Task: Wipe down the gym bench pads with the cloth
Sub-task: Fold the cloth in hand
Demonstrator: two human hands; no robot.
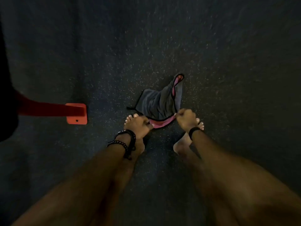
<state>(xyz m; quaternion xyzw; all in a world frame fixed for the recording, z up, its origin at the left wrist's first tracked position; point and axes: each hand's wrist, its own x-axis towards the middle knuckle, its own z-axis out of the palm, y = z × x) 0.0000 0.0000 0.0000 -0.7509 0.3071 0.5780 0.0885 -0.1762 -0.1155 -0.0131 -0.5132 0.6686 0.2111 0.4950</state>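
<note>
floor [211, 46]: dark, speckled | on it: grey-pink cloth [160, 101]; red foot [76, 118], probably bolted

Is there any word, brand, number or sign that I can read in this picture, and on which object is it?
None can be read.
Cloth: grey and pink with a dark edge, no print visible.
Red metal foot: plain, with only one hole.
Speckled floor: no marking.

This looks like a gym. Dark speckled rubber flooring [211, 54] fills nearly the whole frame, the kind laid in weight rooms. At the left edge a red steel equipment leg [48, 109] ends in a bolted foot plate [76, 120].
</note>
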